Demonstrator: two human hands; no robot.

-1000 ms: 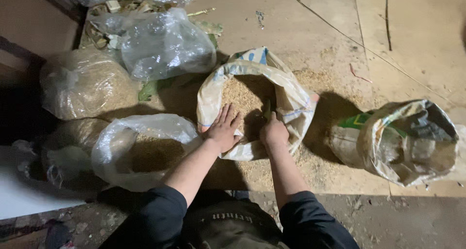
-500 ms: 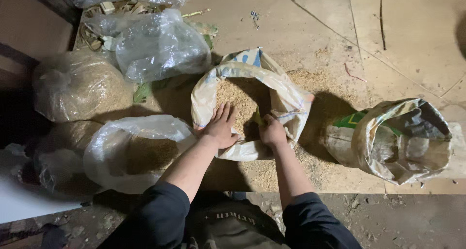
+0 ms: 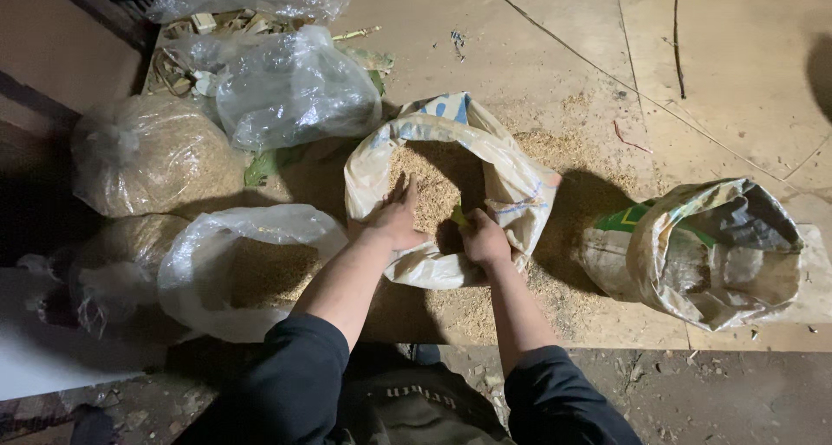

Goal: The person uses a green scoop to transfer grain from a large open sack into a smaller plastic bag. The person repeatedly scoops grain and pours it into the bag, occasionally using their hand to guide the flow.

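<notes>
Item: white woven sack [image 3: 511,181], mouth rolled down and open, set on the wooden board floor [image 3: 537,55] directly ahead of the person. It is filled with pale husk-like grain [image 3: 429,189]; more grain is scattered on the boards around its base.

Left hand [image 3: 394,220]: laid flat, palm down, fingers spread, on the grain just inside the near left rim of the sack. Nothing is gripped.

Right hand [image 3: 484,240]: curled closed at the near rim, beside a small green object [image 3: 457,214] that shows just above the knuckles. Whether that object or only the grain is enclosed cannot be told.

Compared with the frames a half second and one second earlier: both hands are found in the same sack, the left flat and the right curled as before. The left fingers are seen slightly further into the grain. The sack and the surrounding bags are unmoved; the view has shifted only a little.

Adjacent items:
- Clear plastic bag [image 3: 251,272], open, partly filled with grain, just left of the left forearm.
- Tied plastic bag [image 3: 156,155] of grain, further left.
- Crumpled clear plastic bag [image 3: 290,85], behind, near dry leaf litter [image 3: 204,29].
- Second woven sack [image 3: 719,250], green-printed, lying on its side to the right, well apart from the hands.
</notes>
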